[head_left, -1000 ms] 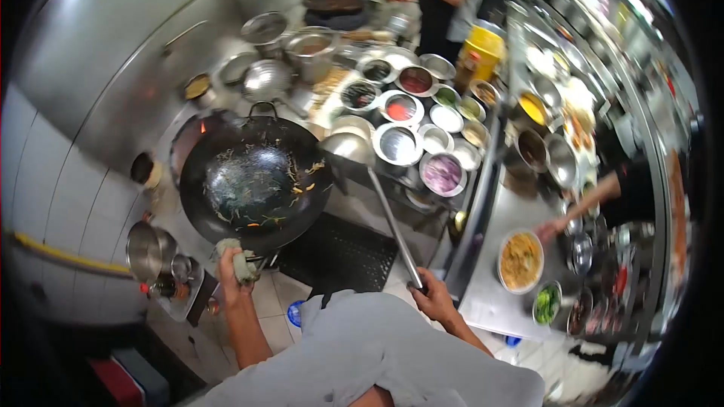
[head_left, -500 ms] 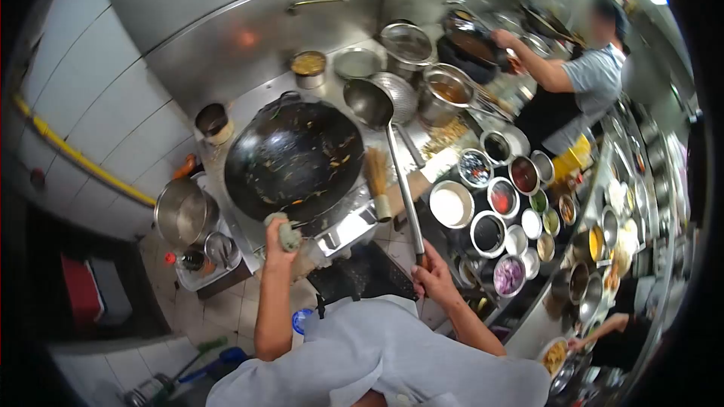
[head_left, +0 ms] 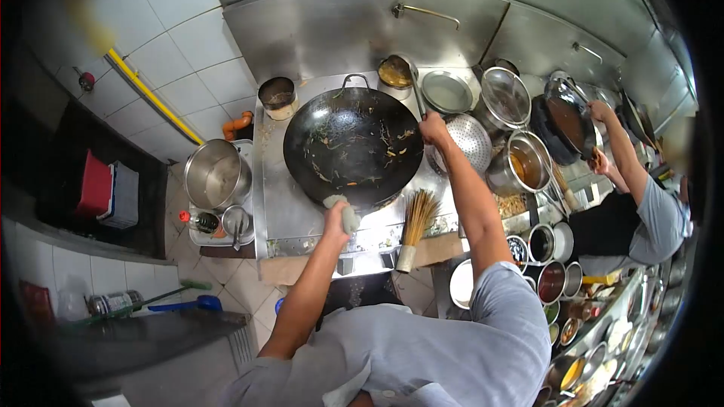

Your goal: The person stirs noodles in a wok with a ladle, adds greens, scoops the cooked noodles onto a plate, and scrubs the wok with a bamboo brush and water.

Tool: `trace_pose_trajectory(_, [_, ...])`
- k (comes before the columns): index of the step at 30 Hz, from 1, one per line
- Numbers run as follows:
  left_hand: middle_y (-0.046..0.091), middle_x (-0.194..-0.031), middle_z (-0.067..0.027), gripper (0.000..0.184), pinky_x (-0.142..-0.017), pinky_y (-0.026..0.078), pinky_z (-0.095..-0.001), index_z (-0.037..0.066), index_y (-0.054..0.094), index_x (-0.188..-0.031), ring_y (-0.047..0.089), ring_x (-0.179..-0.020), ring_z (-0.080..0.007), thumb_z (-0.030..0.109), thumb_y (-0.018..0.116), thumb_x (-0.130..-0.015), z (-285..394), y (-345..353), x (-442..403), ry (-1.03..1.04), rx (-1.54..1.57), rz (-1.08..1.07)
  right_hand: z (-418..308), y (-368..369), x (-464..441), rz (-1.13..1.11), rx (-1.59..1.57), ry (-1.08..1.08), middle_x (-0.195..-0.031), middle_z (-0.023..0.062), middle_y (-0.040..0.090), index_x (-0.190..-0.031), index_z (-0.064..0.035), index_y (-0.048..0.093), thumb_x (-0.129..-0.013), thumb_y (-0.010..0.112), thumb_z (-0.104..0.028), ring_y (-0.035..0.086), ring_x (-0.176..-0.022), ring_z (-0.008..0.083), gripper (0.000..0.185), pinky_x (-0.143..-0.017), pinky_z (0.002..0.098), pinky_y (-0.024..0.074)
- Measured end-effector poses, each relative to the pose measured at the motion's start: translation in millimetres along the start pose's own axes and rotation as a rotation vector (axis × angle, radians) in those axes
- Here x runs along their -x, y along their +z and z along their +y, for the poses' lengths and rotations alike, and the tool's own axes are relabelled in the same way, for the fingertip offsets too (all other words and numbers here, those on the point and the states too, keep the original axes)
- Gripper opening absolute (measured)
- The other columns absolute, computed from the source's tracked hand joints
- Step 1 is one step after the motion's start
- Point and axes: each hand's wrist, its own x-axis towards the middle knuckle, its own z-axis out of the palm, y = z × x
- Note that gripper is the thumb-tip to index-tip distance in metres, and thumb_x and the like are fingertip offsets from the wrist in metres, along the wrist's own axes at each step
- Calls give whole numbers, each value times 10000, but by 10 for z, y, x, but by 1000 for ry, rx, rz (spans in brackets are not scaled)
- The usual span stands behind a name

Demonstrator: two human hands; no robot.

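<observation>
My left hand [head_left: 339,220] is closed around a pale folded cloth [head_left: 349,218] at the near rim of a large black wok [head_left: 351,143]. Scraps of food cling to the wok's inner surface. Past the wok's right side, my right hand [head_left: 433,130] grips the handle of a ladle [head_left: 416,89]. That handle points up toward a small pot [head_left: 394,75] with yellowish contents; the ladle's bowl cannot be made out clearly. A bamboo wok brush [head_left: 417,222] lies on the stove's front ledge, below my right forearm.
A perforated strainer [head_left: 469,142] and a metal basin [head_left: 446,91] stand right of the wok. A steel pot [head_left: 219,173] and a bottle [head_left: 200,220] sit at left. At right, a co-worker [head_left: 648,218] handles another wok [head_left: 569,120], near several seasoning containers [head_left: 552,280].
My right hand has moved forward from near my body to beside the wok, carrying the ladle with it. My left hand stays at the wok's rim. The view has swung to the right.
</observation>
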Motion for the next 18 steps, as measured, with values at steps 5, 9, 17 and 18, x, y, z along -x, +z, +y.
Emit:
trace_pose_trajectory(5, [561,-791,-43,146,-573,516,-353,93,568,-914,590,-668,-192,135,619,-784,-36,87,65,31,47,47,190,-145,-338,-64,126,-91,-805,276,644,-993,16,579,-803,519,-82,662,-719,424,222,-648,495,504])
trace_pose_trajectory(9, [589,-832,-31,157,-610,536,-355,115,580,-932,615,-717,-203,135,627,-784,-84,78,-4,74,14,60,616,-106,133,223,99,-324,-849,317,644,-1133,-2,568,-804,527,-86,652,-807,475,343,-731,534,495])
trace_pose_trajectory(17, [529,-847,-32,235,-554,507,-363,121,530,-980,577,-711,-192,124,636,-771,-125,85,-57,92,-20,113,1443,-303,-260,278,103,-19,-815,313,638,-1218,46,515,-804,520,-68,645,-784,459,430,-735,507,522])
trace_pose_trajectory(18, [529,-847,-32,235,-554,507,-363,121,530,-980,577,-711,-192,124,636,-771,-143,41,-91,92,-21,114,1605,-261,-438,294,76,-58,-718,265,636,-1092,43,562,-818,538,-71,657,-647,411,298,-635,481,540])
